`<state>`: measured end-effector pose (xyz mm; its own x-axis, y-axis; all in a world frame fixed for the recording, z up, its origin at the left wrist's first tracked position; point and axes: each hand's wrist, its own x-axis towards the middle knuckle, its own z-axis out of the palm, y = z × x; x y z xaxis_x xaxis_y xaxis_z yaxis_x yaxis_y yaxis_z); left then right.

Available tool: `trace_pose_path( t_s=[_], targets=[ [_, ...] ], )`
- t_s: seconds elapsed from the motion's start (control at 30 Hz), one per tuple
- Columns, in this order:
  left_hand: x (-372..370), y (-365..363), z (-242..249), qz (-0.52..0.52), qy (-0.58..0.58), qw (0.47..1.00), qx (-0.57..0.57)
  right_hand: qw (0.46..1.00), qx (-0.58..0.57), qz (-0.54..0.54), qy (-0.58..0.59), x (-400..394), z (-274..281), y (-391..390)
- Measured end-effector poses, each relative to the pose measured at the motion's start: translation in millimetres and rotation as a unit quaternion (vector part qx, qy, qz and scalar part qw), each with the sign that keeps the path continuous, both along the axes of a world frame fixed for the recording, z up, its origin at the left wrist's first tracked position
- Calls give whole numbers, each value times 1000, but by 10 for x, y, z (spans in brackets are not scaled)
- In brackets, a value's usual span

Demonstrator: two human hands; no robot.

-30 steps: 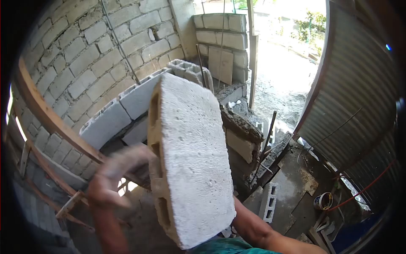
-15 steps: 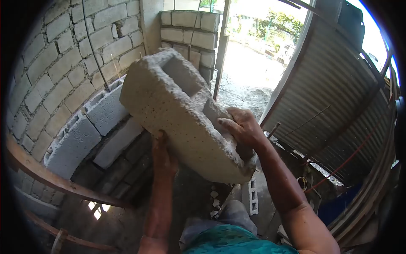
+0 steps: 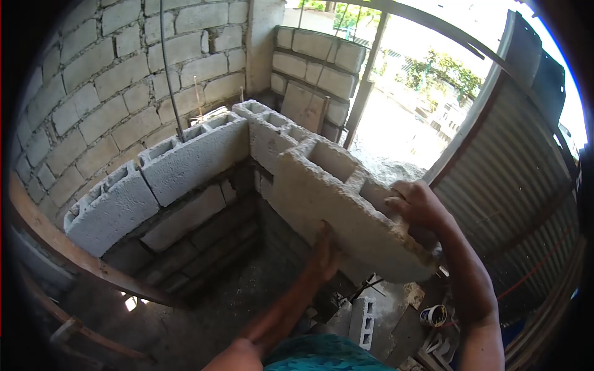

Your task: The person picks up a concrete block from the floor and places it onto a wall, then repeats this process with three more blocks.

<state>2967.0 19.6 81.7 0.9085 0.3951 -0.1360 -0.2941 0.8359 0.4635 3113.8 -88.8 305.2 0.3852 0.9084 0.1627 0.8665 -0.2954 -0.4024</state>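
Observation:
A large hollow concrete block is held up at a slant, its open cells facing upward. My left hand presses against its broad near face from below. My right hand grips the rim by the cell at its right end, fingers curled over the edge. Beyond the block's left end, a laid block forms part of a low wall; the held block overlaps it in view, and I cannot tell whether they touch. More hollow blocks top the wall on the left.
A mortared block wall stands behind on the left. Corrugated metal sheeting rises on the right. A wooden beam crosses the lower left. On the floor are another hollow block and a small bucket. A thin rod stands upright.
The held block has moved right and lower with both hands on it, uncovering the wall corner and laid blocks behind it. The camera view has shifted too.

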Motion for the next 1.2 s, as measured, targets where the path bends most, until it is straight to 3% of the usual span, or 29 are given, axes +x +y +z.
trace_pose_path(
  t_s=[0.2,0.33,0.4,0.5,0.83,1.1,1.17,1.2],
  targets=[
    [280,39,-177,-16,-56,996,-60,996,-82,-25,-19,176,-21,166],
    [308,82,-257,-38,-28,994,-101,995,-80,-54,20,186,-75,302],
    [294,71,-161,-42,17,992,-119,994,-81,-64,34,191,-100,355],
    [240,148,-19,-72,-11,990,-119,989,-109,-92,23,273,-165,414],
    [613,237,-434,-88,-45,989,-109,983,-119,-131,54,407,-204,593],
    [507,265,-412,-66,-86,985,-135,983,-80,-155,49,65,-253,567],
    [501,281,-480,-82,-62,985,-140,995,-48,-86,-6,140,-292,479],
    [475,284,-499,-89,-58,984,-144,992,-57,-106,22,132,-276,454]
  ],
)
